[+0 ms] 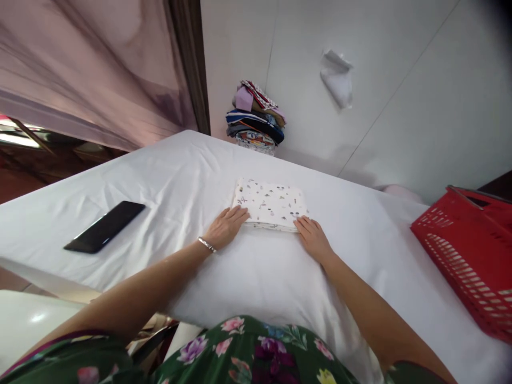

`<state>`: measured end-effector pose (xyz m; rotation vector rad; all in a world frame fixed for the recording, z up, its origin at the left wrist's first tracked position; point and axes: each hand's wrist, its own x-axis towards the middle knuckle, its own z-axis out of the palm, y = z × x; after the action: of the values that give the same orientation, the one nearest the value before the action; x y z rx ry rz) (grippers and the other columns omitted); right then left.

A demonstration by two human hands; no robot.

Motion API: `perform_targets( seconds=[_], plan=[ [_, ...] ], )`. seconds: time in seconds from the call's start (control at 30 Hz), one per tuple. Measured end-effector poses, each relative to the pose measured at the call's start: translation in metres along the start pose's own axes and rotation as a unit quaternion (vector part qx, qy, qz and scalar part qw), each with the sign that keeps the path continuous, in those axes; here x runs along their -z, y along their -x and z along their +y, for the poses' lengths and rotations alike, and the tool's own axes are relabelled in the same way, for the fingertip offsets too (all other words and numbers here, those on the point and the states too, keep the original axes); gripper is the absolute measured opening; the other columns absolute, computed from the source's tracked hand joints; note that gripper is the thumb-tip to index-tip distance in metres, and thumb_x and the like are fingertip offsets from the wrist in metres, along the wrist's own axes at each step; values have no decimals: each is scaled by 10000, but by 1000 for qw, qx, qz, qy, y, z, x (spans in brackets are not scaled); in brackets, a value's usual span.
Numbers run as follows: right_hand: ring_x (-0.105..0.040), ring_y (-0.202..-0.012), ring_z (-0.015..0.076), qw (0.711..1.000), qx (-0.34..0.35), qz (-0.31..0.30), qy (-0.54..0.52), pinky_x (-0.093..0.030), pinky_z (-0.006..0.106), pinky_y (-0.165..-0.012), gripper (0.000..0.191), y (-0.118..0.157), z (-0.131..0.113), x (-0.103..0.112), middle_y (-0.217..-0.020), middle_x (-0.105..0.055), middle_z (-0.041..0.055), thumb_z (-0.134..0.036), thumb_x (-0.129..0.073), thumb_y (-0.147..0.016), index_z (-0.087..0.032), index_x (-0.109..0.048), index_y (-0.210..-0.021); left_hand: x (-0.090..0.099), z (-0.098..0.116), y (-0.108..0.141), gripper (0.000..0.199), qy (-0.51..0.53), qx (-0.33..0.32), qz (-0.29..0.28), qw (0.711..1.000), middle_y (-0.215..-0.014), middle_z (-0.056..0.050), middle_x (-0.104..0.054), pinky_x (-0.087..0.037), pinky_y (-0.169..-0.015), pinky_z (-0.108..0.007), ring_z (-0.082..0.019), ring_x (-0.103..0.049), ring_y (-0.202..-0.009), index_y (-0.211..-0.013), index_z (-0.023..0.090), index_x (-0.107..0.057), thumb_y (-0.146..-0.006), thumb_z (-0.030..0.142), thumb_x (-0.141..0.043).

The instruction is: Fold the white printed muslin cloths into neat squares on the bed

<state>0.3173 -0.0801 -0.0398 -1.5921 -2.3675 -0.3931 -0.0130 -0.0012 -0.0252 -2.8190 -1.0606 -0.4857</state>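
A white cloth (272,204) with small printed figures lies folded into a flat rectangle on the white-covered table. My left hand (227,226) rests flat with its fingertips on the near left corner of the cloth. On the near right corner lie the fingers of my right hand (313,236), stretched out. Neither hand grips the cloth; both press on it from above. Its layered near edge shows between my hands. What kind of cloth item it is, I cannot tell.
Folded clothes (256,120) stand in a stack beyond the table's far edge. A black phone or tablet (105,226) lies at left on the white tablecloth (176,176). At right stands a red plastic basket (466,256). A pink curtain (100,69) hangs at the far left.
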Motion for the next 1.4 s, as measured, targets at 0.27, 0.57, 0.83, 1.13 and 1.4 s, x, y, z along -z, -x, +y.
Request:
perform_targets(
  seconds=[0.27, 0.57, 0.83, 1.13, 1.4],
  plan=[
    [-252, -1355, 208, 997, 43, -63, -20, -304, 420, -1085, 568, 4, 17, -9, -1424, -372, 83, -32, -315, -827, -151, -368, -1380, 5, -1, 3, 439, -28, 11, -45, 999, -1407, -31, -410, -322, -1032, -428, -225, -311, -1317, -1311, 240, -415, -884, 157, -354],
    [-401, -1278, 185, 996, 70, -58, 8, -408, 391, -1033, 707, -6, 30, -10, -1380, -439, 44, 48, -297, -750, -215, -322, -1405, 4, -6, -16, 421, -76, -62, 8, 995, -1123, -108, -598, -405, -956, -376, -205, -540, -1066, -1203, 143, -489, -828, 31, -335],
    [-418, -1266, 185, 994, 104, 9, 23, -430, 376, -1018, 723, 21, 19, -5, -1376, -442, 57, 61, -285, -770, -227, -248, -1432, 12, 0, 7, 385, -80, -95, 48, 991, -1078, -97, -606, -419, -917, -343, -188, -556, -1018, -1178, 138, -483, -839, 32, -333],
    [-411, -1270, 214, 995, 92, -32, -24, -436, 425, -1000, 680, 19, 15, -2, -1362, -455, 90, 72, -311, -744, -203, -406, -1359, 43, 14, -20, 488, 36, 24, -56, 997, -1228, -83, -562, -357, -987, -419, -237, -514, -1124, -1177, 201, -502, -824, 534, -447],
    [-387, -1287, 222, 993, 67, -81, -47, -415, 446, -1005, 712, 21, 8, 9, -1382, -427, 79, 63, -331, -687, -199, -435, -1340, -1, -21, -94, 667, 55, 207, -73, 974, -1484, -141, -242, -201, -1085, -487, -291, -171, -1374, -1346, 123, -368, -850, 567, -336]
  ],
)
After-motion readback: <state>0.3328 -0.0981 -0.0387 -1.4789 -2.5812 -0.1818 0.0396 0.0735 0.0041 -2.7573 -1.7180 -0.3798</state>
